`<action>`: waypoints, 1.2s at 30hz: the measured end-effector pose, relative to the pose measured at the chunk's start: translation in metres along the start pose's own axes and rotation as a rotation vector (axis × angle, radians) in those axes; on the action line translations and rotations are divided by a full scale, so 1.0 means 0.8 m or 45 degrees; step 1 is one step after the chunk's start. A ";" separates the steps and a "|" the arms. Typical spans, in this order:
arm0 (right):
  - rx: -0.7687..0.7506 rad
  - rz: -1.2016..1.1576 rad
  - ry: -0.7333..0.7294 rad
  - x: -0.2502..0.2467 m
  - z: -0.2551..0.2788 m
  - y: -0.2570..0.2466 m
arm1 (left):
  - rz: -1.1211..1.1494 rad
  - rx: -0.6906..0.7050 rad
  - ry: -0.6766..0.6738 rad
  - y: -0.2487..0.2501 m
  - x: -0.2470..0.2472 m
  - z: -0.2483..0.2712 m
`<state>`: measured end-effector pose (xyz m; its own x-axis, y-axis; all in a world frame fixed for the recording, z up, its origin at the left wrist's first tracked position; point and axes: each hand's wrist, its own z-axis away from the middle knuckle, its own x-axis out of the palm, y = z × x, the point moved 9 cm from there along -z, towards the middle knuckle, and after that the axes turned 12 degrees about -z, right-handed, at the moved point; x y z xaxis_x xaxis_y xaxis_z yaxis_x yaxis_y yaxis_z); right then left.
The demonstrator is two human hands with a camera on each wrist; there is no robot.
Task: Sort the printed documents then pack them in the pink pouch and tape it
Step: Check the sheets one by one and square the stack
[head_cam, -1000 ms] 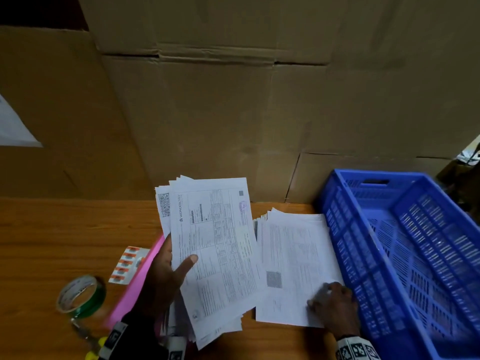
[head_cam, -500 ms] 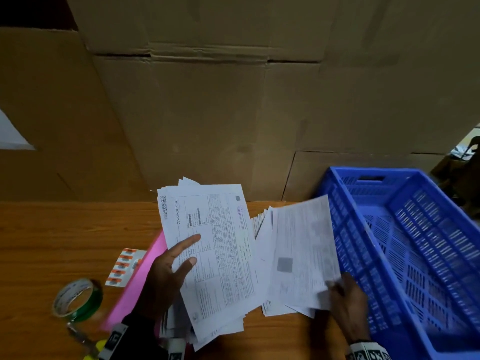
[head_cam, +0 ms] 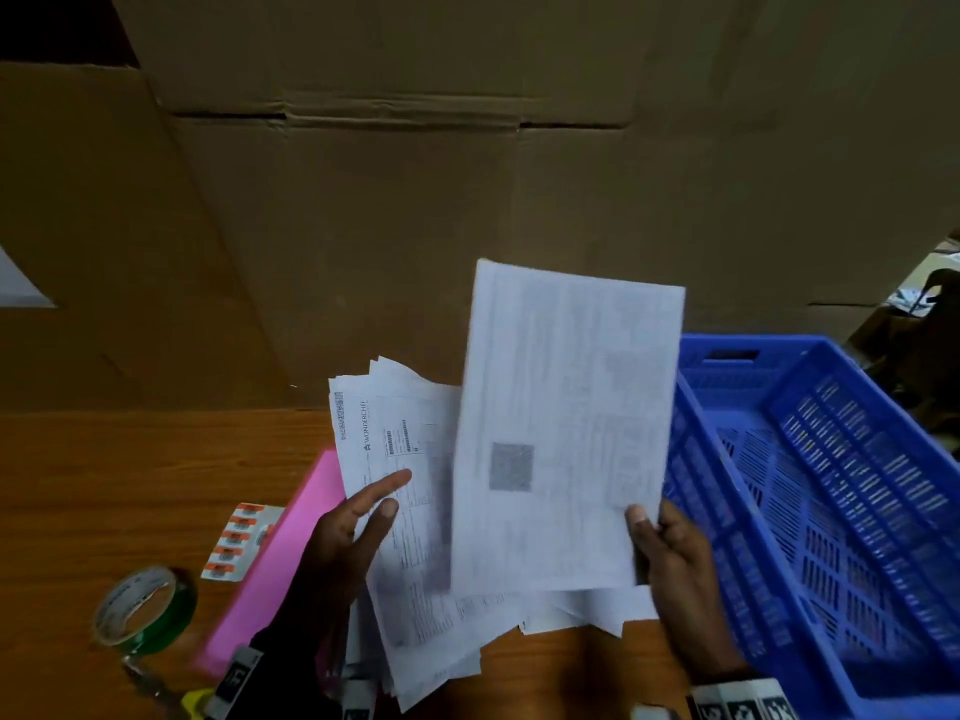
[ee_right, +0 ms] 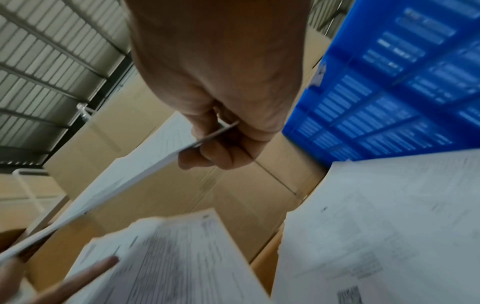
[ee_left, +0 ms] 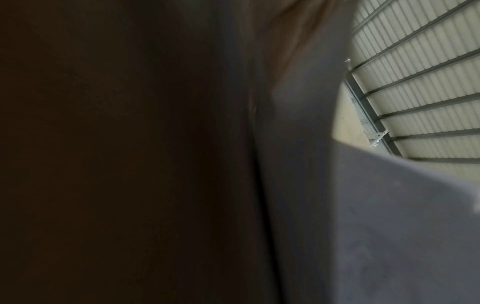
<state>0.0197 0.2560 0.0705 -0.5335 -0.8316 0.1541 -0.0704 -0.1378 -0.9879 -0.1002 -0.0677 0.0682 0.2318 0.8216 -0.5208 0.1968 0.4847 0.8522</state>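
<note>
My left hand (head_cam: 387, 496) holds a fanned stack of printed documents (head_cam: 410, 605) upright over the pink pouch (head_cam: 280, 558), with thumb and forefinger stretched across the top page. My right hand (head_cam: 647, 532) pinches the lower right corner of one printed sheet (head_cam: 566, 423), raised and overlapping the stack's right side. The right wrist view shows that pinch (ee_right: 218, 131) on the sheet's edge (ee_right: 124, 185), with the stack (ee_right: 168, 263) below. More loose pages (head_cam: 587, 610) lie on the table under the raised sheet. Paper blocks the dark left wrist view.
A green tape roll (head_cam: 145, 610) and a strip of orange labels (head_cam: 236, 543) lie left of the pouch on the wooden table (head_cam: 130, 485). A blue slatted crate (head_cam: 737, 563) stands at the right. Tall cardboard boxes (head_cam: 415, 226) wall the back.
My right hand has lifted one sheet off the loose pile on the table and swung it up and left, over the stack. My left forefinger and thumb have spread across the top page.
</note>
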 end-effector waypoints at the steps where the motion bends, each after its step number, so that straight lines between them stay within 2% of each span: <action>1: 0.052 -0.010 -0.047 0.014 0.005 0.005 | 0.074 0.007 -0.021 0.007 0.003 0.002; 4: 0.225 -0.043 -0.253 0.054 0.017 0.038 | 0.324 -0.059 -0.004 0.012 0.005 0.010; 7: 0.322 0.093 -0.437 0.075 0.028 0.070 | 0.324 -0.161 0.063 0.007 0.003 0.015; 10: 0.369 0.225 -0.399 0.071 0.030 0.088 | 0.295 -0.157 0.058 0.014 0.004 0.022; 12: 0.557 0.200 -0.373 0.063 0.034 0.109 | 0.338 -0.144 0.040 0.016 0.008 0.030; 15: 0.982 -0.308 -0.449 0.073 0.054 0.138 | 0.359 -0.117 0.033 0.029 0.009 0.039; 18: 1.180 -0.714 -0.438 0.083 0.072 0.140 | 0.423 -0.091 0.051 0.040 0.008 0.041; 21: 1.147 -0.843 -0.488 0.089 0.074 0.130 | 0.424 -0.060 0.072 0.042 0.010 0.041; 23: 1.017 -0.726 -0.512 0.088 0.064 0.114 | 0.313 -0.044 0.062 0.035 0.013 0.039; 27: 0.362 -0.198 -0.408 0.058 0.021 0.049 | 0.061 -0.004 0.199 0.018 0.012 0.031; 29: 0.199 -0.099 -0.372 0.049 0.018 0.024 | 0.130 -0.002 0.235 0.019 0.015 0.031; 31: 0.148 -0.063 -0.360 0.040 0.015 0.022 | 0.182 -0.036 0.208 0.015 0.029 0.030; 36: 0.170 0.088 -0.319 0.020 0.020 0.069 | 0.240 -0.190 0.087 -0.002 0.070 0.042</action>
<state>0.0210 0.2262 0.0188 -0.3070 -0.9462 0.1022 0.0794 -0.1325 -0.9880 -0.0557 -0.0329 0.0360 0.1853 0.9175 -0.3519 0.0120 0.3560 0.9344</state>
